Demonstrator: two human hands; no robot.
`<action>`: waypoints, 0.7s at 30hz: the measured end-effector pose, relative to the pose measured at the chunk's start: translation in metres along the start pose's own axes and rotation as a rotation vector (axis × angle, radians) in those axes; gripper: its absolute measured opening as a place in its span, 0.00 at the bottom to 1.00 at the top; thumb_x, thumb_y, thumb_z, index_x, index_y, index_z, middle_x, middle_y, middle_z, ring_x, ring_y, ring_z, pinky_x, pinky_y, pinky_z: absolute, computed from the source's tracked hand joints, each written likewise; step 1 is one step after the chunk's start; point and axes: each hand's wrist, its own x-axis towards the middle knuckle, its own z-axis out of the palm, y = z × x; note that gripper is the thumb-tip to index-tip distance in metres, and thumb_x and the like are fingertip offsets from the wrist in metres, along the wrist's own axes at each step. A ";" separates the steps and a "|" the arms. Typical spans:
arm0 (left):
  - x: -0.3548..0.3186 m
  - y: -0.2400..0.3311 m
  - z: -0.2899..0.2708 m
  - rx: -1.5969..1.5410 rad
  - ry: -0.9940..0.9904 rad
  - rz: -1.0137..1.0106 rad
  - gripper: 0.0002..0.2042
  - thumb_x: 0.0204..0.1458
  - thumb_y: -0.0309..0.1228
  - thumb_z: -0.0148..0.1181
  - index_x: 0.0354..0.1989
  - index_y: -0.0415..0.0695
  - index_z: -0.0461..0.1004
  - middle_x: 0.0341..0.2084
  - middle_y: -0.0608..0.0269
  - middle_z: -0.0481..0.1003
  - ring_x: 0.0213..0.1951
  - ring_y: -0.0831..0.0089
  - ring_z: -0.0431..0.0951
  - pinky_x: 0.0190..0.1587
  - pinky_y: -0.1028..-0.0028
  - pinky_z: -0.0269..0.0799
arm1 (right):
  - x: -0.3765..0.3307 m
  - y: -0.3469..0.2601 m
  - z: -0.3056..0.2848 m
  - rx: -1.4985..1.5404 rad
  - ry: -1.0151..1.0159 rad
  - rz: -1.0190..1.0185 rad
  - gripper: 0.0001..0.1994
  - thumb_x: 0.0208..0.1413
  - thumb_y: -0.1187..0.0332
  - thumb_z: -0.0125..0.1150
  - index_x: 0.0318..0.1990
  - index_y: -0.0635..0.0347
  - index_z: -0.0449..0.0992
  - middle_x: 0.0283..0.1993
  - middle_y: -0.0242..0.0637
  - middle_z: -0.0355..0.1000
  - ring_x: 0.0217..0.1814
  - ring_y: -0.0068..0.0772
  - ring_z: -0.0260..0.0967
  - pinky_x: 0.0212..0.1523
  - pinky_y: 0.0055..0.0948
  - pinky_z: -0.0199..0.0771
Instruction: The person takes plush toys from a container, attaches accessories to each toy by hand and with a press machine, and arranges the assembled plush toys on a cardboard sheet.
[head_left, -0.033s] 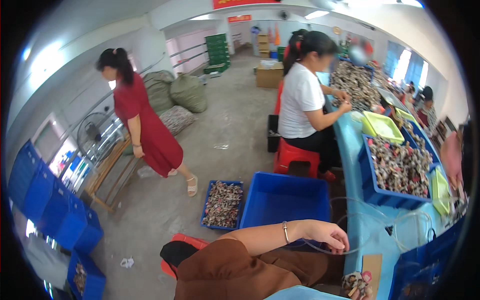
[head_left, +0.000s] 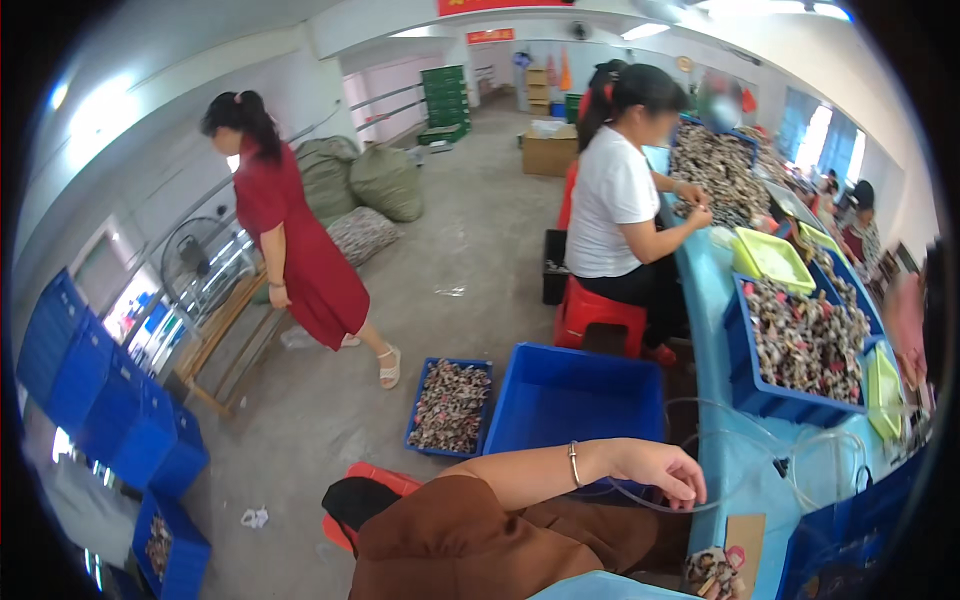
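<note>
From the lower edge my left forearm, with a bangle at the wrist, reaches right towards the blue table edge. My left hand [head_left: 662, 474] hangs there with its fingers curled in. A thin clear tube [head_left: 628, 497] loops past the fingertips; whether they grip it is hard to see. At the bottom right, a clump of small mottled pieces with bits of pink [head_left: 708, 570] sits beside a strip of brown cardboard [head_left: 744, 540]. What look like fingertips of my right hand [head_left: 737, 590] show at its lower side, the rest cut off by the picture's edge.
A big blue bin [head_left: 580, 400] and a smaller bin of pieces [head_left: 448, 408] stand left of the table [head_left: 715, 360]. A heaped blue crate [head_left: 745, 385] and a lime tray [head_left: 772, 260] are on it. One person sits on a red stool [head_left: 600, 312]; another stands at left.
The whole scene sits slightly further right in the picture. My left hand keeps the same curled shape, and the clump stays by the cardboard.
</note>
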 end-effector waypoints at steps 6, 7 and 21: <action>-0.037 0.072 0.040 0.033 -0.242 0.405 0.20 0.51 0.38 0.69 0.48 0.36 0.76 0.39 0.59 0.79 0.39 0.73 0.78 0.46 0.74 0.71 | 0.008 0.002 0.008 0.028 -0.061 0.014 0.15 0.61 0.77 0.50 0.56 0.67 0.63 0.52 0.47 0.68 0.54 0.36 0.67 0.50 0.32 0.69; -0.044 0.081 0.046 0.046 -0.284 0.445 0.23 0.49 0.40 0.70 0.47 0.35 0.77 0.39 0.57 0.79 0.38 0.71 0.78 0.45 0.73 0.72 | 0.010 0.003 0.011 0.033 -0.074 0.018 0.15 0.61 0.77 0.50 0.56 0.67 0.63 0.52 0.47 0.69 0.53 0.36 0.67 0.50 0.32 0.69; -0.060 0.105 0.069 0.114 -0.549 0.618 0.31 0.51 0.50 0.67 0.50 0.30 0.74 0.38 0.52 0.79 0.38 0.68 0.80 0.45 0.72 0.73 | 0.011 0.006 0.024 0.077 -0.145 0.059 0.15 0.61 0.77 0.50 0.55 0.68 0.64 0.51 0.47 0.69 0.52 0.36 0.67 0.48 0.31 0.69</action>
